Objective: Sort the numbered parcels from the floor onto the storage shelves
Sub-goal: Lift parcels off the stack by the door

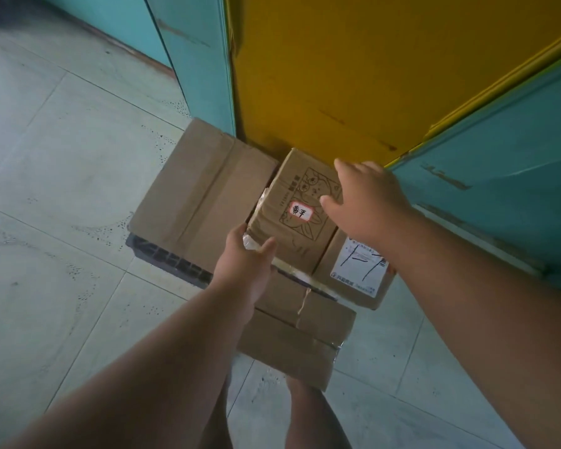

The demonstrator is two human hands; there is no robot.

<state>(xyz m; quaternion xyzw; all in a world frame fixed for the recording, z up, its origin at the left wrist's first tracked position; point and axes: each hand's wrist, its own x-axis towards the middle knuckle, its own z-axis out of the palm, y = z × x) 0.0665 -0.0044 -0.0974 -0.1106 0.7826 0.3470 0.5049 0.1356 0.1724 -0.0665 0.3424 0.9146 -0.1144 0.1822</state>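
Note:
Several cardboard parcels lie on the floor against the wall. A printed box with a red-edged white label (297, 210) stands in the middle of them. My left hand (245, 260) grips its near left corner, thumb on the top face. Over its right side my right hand (366, 197) reaches with fingers spread, touching or just above the top. A box with a white shipping label marked "1-7" (358, 270) sits to the right, partly under my right forearm. A large flat box (204, 192) lies to the left, and a taped box (298, 338) lies nearest me.
The parcels rest partly on a black slatted pallet (166, 257). Behind them stand a yellow panel (337, 76) and teal walls (506, 163) to the right and left. Pale tiled floor (62, 189) spreads to the left. My legs (305, 413) show below.

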